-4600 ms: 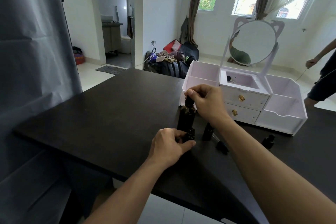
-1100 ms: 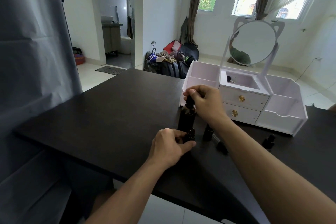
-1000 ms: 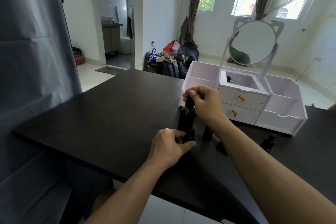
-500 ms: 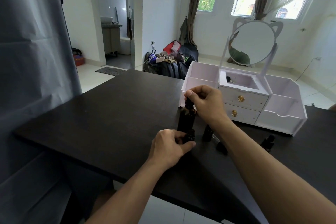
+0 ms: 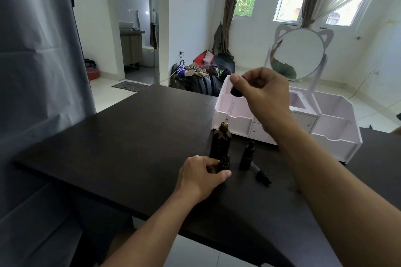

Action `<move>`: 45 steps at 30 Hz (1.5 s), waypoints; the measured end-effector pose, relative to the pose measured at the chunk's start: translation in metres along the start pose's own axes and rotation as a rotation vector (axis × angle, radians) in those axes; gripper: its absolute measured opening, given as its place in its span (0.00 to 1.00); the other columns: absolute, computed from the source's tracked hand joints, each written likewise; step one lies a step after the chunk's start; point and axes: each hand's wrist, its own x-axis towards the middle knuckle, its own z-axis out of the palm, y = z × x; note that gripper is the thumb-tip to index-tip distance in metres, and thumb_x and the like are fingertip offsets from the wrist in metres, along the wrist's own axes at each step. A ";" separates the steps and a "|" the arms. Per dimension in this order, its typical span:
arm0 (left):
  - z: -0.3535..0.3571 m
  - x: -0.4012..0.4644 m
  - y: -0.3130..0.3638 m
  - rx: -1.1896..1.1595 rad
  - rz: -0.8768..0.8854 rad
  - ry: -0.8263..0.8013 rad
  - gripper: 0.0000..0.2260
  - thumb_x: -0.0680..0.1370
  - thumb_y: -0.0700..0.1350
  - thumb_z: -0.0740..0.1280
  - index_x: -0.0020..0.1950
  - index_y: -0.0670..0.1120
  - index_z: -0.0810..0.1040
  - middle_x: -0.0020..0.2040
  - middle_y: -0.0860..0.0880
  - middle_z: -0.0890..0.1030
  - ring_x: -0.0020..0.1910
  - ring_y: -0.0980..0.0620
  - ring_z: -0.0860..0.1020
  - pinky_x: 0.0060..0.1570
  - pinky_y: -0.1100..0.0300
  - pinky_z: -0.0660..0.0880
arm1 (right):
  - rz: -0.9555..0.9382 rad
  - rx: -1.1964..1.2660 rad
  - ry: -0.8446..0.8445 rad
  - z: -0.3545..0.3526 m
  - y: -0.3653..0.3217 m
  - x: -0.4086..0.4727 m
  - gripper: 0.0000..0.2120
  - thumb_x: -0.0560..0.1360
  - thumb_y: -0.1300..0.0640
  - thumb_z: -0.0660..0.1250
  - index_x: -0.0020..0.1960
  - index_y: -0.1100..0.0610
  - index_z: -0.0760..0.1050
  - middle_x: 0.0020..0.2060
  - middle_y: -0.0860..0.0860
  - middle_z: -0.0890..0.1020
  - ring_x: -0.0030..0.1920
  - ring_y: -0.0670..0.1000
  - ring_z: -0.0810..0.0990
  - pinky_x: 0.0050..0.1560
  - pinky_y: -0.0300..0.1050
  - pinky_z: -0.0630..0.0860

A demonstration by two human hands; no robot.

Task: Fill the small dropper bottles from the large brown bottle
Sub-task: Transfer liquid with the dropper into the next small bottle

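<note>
While our right hand (image 5: pixel 263 91) pinched the dropper (image 5: pixel 233 98) by its bulb above the brown bottle (image 5: pixel 220 144), our left hand (image 5: pixel 200 176) gripped a small bottle (image 5: pixel 224 162) on the worktop (image 5: pixel 130 136) (glass, likely fragile and slippery).

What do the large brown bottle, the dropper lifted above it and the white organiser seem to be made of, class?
Large brown bottle: probably dark amber glass, glossy, with faint highlights on its shoulder.
Dropper: a clear, thin tube, glass or plastic, under a matte black cap, likely rubber or plastic, pinched by the right hand.
White organiser: flat, matte white panels with cut edges, probably painted board or plastic.
</note>
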 end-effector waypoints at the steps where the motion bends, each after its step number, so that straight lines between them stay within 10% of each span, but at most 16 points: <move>1: 0.000 0.000 0.000 -0.009 0.004 0.004 0.16 0.70 0.58 0.74 0.54 0.52 0.84 0.42 0.53 0.83 0.43 0.55 0.80 0.48 0.54 0.79 | -0.011 -0.010 0.006 -0.001 -0.003 0.001 0.10 0.71 0.52 0.76 0.42 0.56 0.79 0.38 0.56 0.85 0.40 0.54 0.86 0.48 0.54 0.83; 45: -0.002 -0.001 0.003 0.013 -0.035 -0.022 0.15 0.71 0.57 0.74 0.55 0.54 0.83 0.43 0.56 0.82 0.43 0.59 0.79 0.48 0.58 0.78 | 0.049 -0.118 -0.220 -0.005 0.010 -0.043 0.09 0.74 0.56 0.73 0.37 0.55 0.76 0.36 0.56 0.84 0.39 0.55 0.85 0.46 0.56 0.83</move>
